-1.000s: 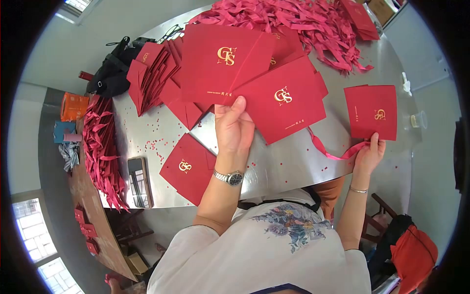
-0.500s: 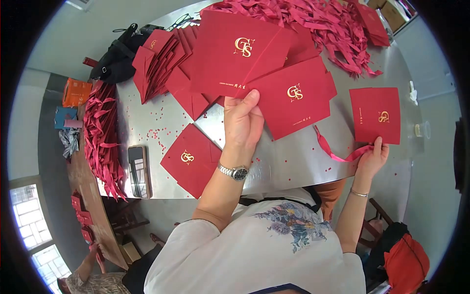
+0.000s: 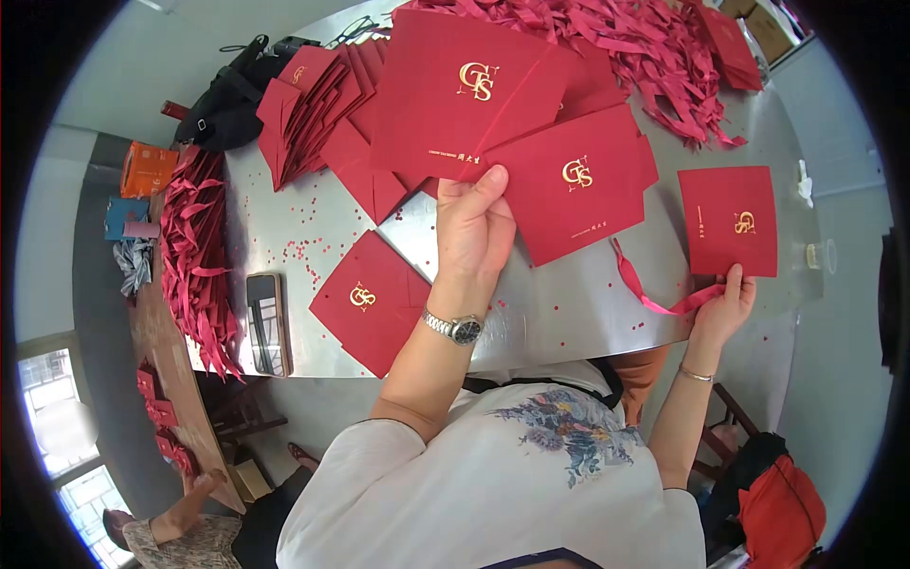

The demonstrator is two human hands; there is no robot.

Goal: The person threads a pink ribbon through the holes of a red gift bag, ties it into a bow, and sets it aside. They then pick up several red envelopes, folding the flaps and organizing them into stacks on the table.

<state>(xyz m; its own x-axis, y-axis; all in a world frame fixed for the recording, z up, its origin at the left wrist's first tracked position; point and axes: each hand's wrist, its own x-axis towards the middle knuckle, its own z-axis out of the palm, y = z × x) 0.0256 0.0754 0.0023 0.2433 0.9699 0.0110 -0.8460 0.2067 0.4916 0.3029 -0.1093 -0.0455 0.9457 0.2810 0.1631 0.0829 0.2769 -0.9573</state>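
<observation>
My left hand (image 3: 476,228) grips a fan of flat red paper bags (image 3: 550,223), thumb on top; the bags carry gold lettering. A large red piece with the same gold logo (image 3: 427,85) is at the upper side of that fan, its lower edge by my fingers. Off to the right, my right hand (image 3: 725,313) pinches the lower edge of a single red paper bag (image 3: 730,218). A pink-red ribbon (image 3: 645,294) trails leftward from that hand. More flat red bags (image 3: 370,303) lie on the metal table left of my left wrist.
Folded red bags (image 3: 313,123) stand in a stack behind, beside a black bag (image 3: 223,119). Heaps of red ribbon (image 3: 654,57) cover the far edge. A phone (image 3: 268,325) lies near the left edge, with red confetti dots around. Another person (image 3: 190,526) works at a side table.
Both my hands keep their grip and almost their place; the view has shifted slightly. At lower left, the other person's head and arm have come further into view.
</observation>
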